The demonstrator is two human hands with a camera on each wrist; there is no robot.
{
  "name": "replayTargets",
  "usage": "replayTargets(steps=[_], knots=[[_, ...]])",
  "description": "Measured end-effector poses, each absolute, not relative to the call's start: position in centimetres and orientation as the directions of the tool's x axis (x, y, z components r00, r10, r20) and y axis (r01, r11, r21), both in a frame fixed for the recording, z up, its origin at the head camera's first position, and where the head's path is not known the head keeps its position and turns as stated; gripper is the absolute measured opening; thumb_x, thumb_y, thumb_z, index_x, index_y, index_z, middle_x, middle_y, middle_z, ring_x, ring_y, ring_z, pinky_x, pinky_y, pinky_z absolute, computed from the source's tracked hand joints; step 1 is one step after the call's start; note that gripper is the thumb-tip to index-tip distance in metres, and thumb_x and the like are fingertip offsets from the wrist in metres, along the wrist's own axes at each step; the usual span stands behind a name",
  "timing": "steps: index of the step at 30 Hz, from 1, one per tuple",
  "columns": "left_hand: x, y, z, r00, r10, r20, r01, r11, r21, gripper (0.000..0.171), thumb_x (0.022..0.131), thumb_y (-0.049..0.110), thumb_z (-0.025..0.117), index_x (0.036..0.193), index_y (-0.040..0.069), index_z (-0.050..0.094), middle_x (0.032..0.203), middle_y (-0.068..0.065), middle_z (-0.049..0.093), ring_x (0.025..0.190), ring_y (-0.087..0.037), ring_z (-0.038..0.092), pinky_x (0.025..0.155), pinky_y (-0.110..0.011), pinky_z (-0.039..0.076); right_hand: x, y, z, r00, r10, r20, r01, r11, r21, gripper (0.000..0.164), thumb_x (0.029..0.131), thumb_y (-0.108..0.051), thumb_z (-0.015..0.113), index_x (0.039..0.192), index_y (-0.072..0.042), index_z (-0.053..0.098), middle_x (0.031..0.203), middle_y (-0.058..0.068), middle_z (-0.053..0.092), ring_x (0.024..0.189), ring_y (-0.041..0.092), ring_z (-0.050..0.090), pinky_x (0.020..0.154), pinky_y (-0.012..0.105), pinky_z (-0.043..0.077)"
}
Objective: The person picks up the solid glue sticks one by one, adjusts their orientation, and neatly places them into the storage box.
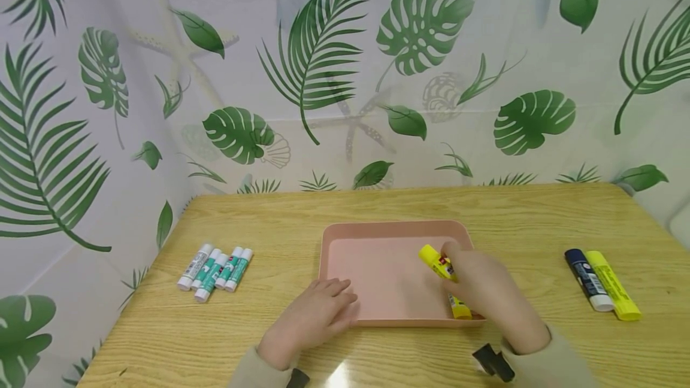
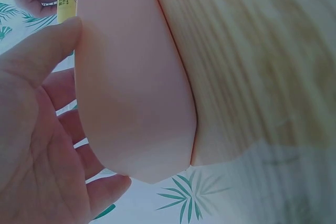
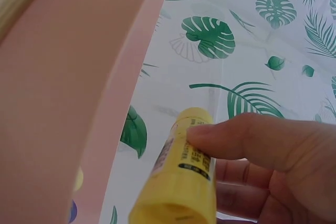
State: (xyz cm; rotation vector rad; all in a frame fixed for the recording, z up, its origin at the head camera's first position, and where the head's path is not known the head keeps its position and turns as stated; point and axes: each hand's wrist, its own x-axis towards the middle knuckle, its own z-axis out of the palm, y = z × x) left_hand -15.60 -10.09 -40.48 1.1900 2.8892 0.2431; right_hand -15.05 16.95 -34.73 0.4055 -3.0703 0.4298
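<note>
A yellow glue stick (image 1: 435,261) is held by my right hand (image 1: 482,286) over the right part of a shallow pink tray (image 1: 385,229). In the right wrist view, the thumb presses on one side of the glue stick (image 3: 181,182) with fingers curled behind it. A second yellow glue stick (image 1: 460,305) lies in the tray's near right corner, partly hidden under that hand. My left hand (image 1: 318,313) rests over the near left corner with loosely spread fingers. The left wrist view shows its thumb (image 2: 65,35) at the rim of the tray (image 2: 131,77).
Several white and green glue sticks (image 1: 218,271) lie grouped at the table's left. On the right lie a dark blue glue stick with a white end (image 1: 587,280) and a yellow one (image 1: 613,286). A leaf-patterned cloth (image 1: 345,76) hangs behind the wooden table (image 1: 259,208).
</note>
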Motion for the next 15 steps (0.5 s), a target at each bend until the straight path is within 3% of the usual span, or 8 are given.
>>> replayTargets(steps=[15], knots=[[-15.63,-10.11,-40.53,-0.72,0.693,0.04,0.689,0.707,0.159,0.038,0.091,0.035,0.047,0.117,0.01,0.057,0.128,-0.009,0.047,0.117,-0.025,0.042,0.096,-0.046,0.031,-15.53,16.78,-35.71,-0.972,-0.227,0.066,-0.236,0.914,-0.329,0.037,0.072,-0.009,0.071,0.099,0.0,0.047,0.071,0.007,0.056,0.054,0.013,0.048,0.045,0.025,0.041]])
